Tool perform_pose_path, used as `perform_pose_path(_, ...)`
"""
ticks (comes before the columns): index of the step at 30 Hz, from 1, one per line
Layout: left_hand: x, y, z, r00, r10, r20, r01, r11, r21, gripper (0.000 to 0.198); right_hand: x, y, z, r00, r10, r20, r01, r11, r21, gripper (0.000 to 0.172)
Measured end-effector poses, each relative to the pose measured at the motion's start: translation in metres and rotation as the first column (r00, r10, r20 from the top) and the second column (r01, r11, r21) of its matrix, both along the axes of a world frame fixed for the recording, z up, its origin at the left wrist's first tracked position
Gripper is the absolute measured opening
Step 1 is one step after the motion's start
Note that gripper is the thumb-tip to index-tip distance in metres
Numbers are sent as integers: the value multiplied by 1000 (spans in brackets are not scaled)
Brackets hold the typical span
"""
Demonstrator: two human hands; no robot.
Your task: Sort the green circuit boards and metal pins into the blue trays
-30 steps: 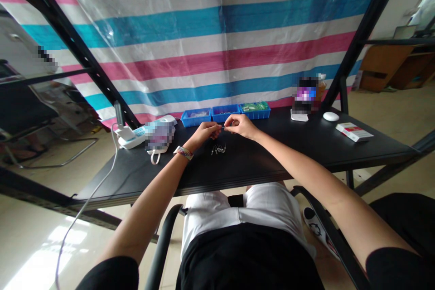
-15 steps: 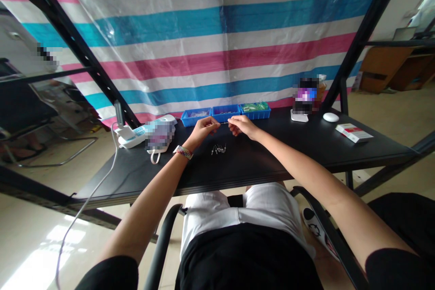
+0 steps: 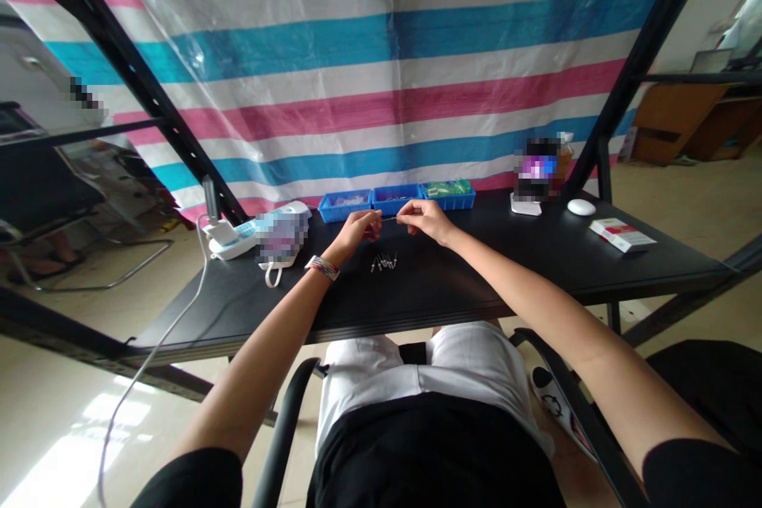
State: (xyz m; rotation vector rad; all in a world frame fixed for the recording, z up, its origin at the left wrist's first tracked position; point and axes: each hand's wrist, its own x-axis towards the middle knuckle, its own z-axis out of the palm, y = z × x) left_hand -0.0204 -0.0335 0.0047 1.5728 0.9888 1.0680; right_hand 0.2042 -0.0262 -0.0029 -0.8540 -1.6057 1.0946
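Just in front of the blue bins, my left hand (image 3: 362,227) and my right hand (image 3: 424,220) are raised close together with fingers pinched. A thin, pale, rod-like piece (image 3: 389,218) spans the small gap between them, one end in each pinch. Its exact kind is too small to make out. Below the hands, a little group of thin metallic pieces (image 3: 384,262) lies on the black tabletop (image 3: 452,278). Behind the hands stand a blue bin with clear pieces (image 3: 344,214), a middle blue bin (image 3: 396,205) and a blue bin with green pieces (image 3: 449,203).
On the left lie a white power strip (image 3: 235,244) with a cable and a blurred-out device (image 3: 282,238). To the right are a phone on a white stand (image 3: 526,206), a white mouse-like object (image 3: 581,207) and a small white-and-red box (image 3: 622,234). A striped sheet (image 3: 386,87) hangs behind.
My hands have shifted slightly, and the fingers of my left hand are curled a little more. The thin piece stays between both hands.
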Motion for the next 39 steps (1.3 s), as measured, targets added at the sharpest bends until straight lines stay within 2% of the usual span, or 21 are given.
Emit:
perform_pose_path(5, 1, -1, 0, 1000, -19, 5, 19, 1000, -17, 41, -1, 1, -1, 999, -39, 24, 38, 998, 43, 43)
perform_pose_path(11, 2, -4, 2, 1000, -23, 6, 23, 1000, -12, 37, -1, 0, -3, 999, -27, 44, 27, 1000, 9, 34)
perform_pose_path(17, 2, -3, 1, 999, -34, 12, 34, 999, 6, 36, 0, 3, -8, 998, 10, -62, -14, 997, -72, 37)
perform_pose_path(21, 1, -2, 0, 999, -45, 13, 45, 998, 32, 33, 0, 5, -10, 991, 25, -134, -41, 992, -119, 33)
perform_pose_path(39, 2, -2, -1, 999, -50, 10, 48, 990, 130, 32, 1, 2, -8, 989, 29, -142, -51, 986, -159, 25)
